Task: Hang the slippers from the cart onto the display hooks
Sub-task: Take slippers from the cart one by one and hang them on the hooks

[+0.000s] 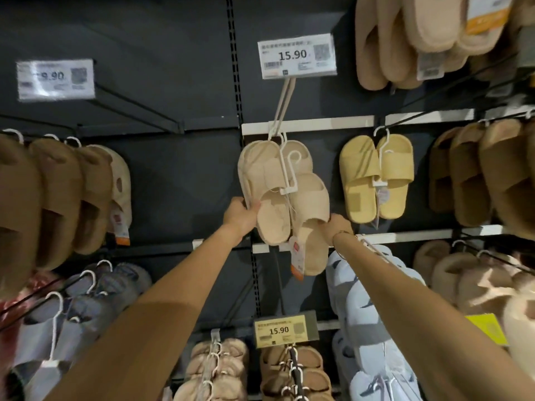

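Observation:
Two pairs of beige slippers on white plastic hangers are up at the white display hook point(283, 105) under the 15.90 price tag point(297, 55). The rear pair point(254, 166) hangs on the hook, and my left hand point(241, 217) grips its lower left edge. The front pair point(308, 204) sits lower, its hanger loop point(293, 157) just below the hook. My right hand point(335, 228) holds that pair at its lower right side. An orange and white label point(298, 256) dangles from it. The cart is out of view.
Yellow slippers point(376, 178) hang to the right, brown fuzzy slippers point(58, 198) to the left and far right. Light blue slippers point(364, 314) and grey ones point(86, 308) fill lower hooks. Tan slippers point(405, 41) hang above right. Dark back panel behind.

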Tool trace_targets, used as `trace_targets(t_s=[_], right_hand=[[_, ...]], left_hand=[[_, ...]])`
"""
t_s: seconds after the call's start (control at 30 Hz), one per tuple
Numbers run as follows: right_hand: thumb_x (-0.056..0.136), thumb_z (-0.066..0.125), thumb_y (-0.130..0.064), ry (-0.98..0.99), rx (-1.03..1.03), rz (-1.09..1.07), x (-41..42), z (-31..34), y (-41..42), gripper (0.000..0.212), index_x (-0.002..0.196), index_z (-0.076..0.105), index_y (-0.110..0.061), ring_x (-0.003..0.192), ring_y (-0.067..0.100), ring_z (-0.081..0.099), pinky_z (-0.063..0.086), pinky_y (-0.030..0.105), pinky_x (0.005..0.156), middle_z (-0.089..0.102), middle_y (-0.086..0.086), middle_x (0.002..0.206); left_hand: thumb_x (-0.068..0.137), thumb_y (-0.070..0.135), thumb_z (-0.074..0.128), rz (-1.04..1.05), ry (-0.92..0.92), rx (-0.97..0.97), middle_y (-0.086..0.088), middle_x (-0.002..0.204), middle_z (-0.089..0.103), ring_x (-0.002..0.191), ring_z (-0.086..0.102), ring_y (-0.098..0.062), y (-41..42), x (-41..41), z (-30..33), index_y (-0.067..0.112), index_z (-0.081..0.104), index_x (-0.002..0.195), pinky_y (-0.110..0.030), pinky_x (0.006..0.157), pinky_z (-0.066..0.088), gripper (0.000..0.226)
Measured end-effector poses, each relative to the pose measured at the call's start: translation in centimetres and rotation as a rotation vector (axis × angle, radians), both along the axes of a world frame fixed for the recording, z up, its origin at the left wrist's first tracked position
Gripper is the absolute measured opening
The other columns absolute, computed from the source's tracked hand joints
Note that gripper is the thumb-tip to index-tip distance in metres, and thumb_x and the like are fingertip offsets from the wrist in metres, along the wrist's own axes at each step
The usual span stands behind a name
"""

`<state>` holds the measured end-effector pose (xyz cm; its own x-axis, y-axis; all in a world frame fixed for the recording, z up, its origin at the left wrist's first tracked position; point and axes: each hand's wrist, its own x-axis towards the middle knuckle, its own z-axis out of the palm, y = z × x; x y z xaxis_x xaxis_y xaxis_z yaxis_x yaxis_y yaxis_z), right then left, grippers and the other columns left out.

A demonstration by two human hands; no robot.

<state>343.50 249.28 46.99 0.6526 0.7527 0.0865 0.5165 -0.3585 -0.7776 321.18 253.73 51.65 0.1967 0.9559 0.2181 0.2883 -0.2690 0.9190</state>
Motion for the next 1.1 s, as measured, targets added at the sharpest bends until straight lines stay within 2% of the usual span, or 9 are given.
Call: trace_targets(t_s=[0.13, 0.23, 0.33, 0.43, 0.53, 0.63, 0.83, 1.0, 1.1], right_hand=[[0.098, 0.053, -0.02, 0.113, 0.12, -0.102, -0.8, -0.1, -1.0, 0.033, 0.123, 0.062, 0.0, 0.113, 0.04, 0.059, 0.051, 0.045, 0.095, 0.063, 0.022, 0.125], [0.098, 0.052, -0.017, 0.054, 0.158, -0.179, -1.9, 2.0, -1.1, 0.037, 0.13, 0.054, 0.0, 0.122, 0.041, 0.055, 0.046, 0.045, 0.096, 0.057, 0.022, 0.133], [0.097, 0.052, -0.021, -0.016, 0.23, -0.215, -2.0, 4.6, -0.4, 0.038, 0.129, 0.049, -0.001, 0.12, 0.041, 0.056, 0.047, 0.046, 0.092, 0.058, 0.022, 0.131], [0.099, 0.05, -0.022, -0.073, 0.273, -0.246, -1.8, 6.8, 0.4, 0.036, 0.127, 0.046, -0.001, 0.117, 0.04, 0.058, 0.048, 0.046, 0.09, 0.06, 0.021, 0.129], [0.103, 0.044, -0.025, -0.152, 0.295, -0.265, -1.1, 8.2, 1.0, 0.037, 0.129, 0.041, 0.001, 0.117, 0.041, 0.058, 0.047, 0.045, 0.087, 0.058, 0.022, 0.129], [0.103, 0.046, -0.029, -0.169, 0.31, -0.238, -0.1, 9.2, 1.6, 0.044, 0.132, 0.039, 0.003, 0.122, 0.041, 0.054, 0.044, 0.044, 0.094, 0.054, 0.024, 0.134], [0.102, 0.047, -0.03, -0.17, 0.32, -0.25, 1.2, 10.6, 2.2, 0.044, 0.133, 0.038, -0.001, 0.121, 0.041, 0.053, 0.044, 0.046, 0.094, 0.049, 0.022, 0.137], [0.101, 0.048, -0.032, -0.222, 0.32, -0.281, 1.1, 10.8, 2.6, 0.046, 0.134, 0.037, -0.001, 0.116, 0.041, 0.055, 0.045, 0.045, 0.088, 0.044, 0.022, 0.138], [0.101, 0.05, -0.034, -0.245, 0.315, -0.296, 0.7, 10.4, 2.7, 0.048, 0.134, 0.037, -0.002, 0.113, 0.04, 0.057, 0.044, 0.043, 0.08, 0.044, 0.02, 0.136]], left_hand=[[0.105, 0.039, 0.048, -0.02, 0.077, -0.015, -0.011, 0.153, 0.042, 0.134, 0.046, -0.026, -1.4, -1.0, -0.5, 0.006, 0.027, 0.155, -0.025, 0.091, 0.036, 0.064], [0.103, 0.043, 0.052, -0.029, 0.099, 0.034, -0.011, 0.152, 0.042, 0.133, 0.047, -0.025, -1.9, -1.5, -0.4, 0.017, 0.027, 0.156, -0.029, 0.102, 0.039, 0.064], [0.099, 0.042, 0.056, 0.006, 0.192, 0.273, -0.007, 0.143, 0.04, 0.132, 0.044, -0.027, -2.1, -1.3, 0.0, 0.029, 0.036, 0.15, -0.041, 0.112, 0.04, 0.056], [0.097, 0.042, 0.056, 0.054, 0.278, 0.555, -0.007, 0.134, 0.042, 0.126, 0.041, -0.03, -3.0, 0.3, 1.1, 0.034, 0.044, 0.142, -0.042, 0.106, 0.042, 0.047], [0.097, 0.042, 0.056, 0.045, 0.334, 0.67, -0.01, 0.128, 0.047, 0.12, 0.047, -0.032, -3.2, 3.0, 2.9, 0.034, 0.047, 0.142, -0.046, 0.098, 0.049, 0.047], [0.097, 0.047, 0.055, 0.069, 0.472, 0.818, -0.009, 0.12, 0.049, 0.116, 0.047, -0.03, -2.6, 5.7, 3.7, 0.029, 0.051, 0.142, -0.044, 0.095, 0.047, 0.048], [0.098, 0.048, 0.053, 0.218, 0.671, 0.856, -0.01, 0.122, 0.053, 0.114, 0.047, -0.029, -1.7, 8.3, 2.9, 0.022, 0.064, 0.126, -0.041, 0.093, 0.042, 0.04], [0.098, 0.049, 0.051, 0.228, 0.709, 0.918, -0.01, 0.115, 0.056, 0.108, 0.049, -0.028, -1.3, 7.9, 2.6, 0.022, 0.069, 0.118, -0.04, 0.089, 0.041, 0.038], [0.099, 0.043, 0.056, 0.134, 0.61, 0.891, -0.009, 0.113, 0.056, 0.104, 0.049, -0.028, -0.6, 6.7, 2.9, 0.018, 0.066, 0.115, -0.04, 0.09, 0.045, 0.032]])
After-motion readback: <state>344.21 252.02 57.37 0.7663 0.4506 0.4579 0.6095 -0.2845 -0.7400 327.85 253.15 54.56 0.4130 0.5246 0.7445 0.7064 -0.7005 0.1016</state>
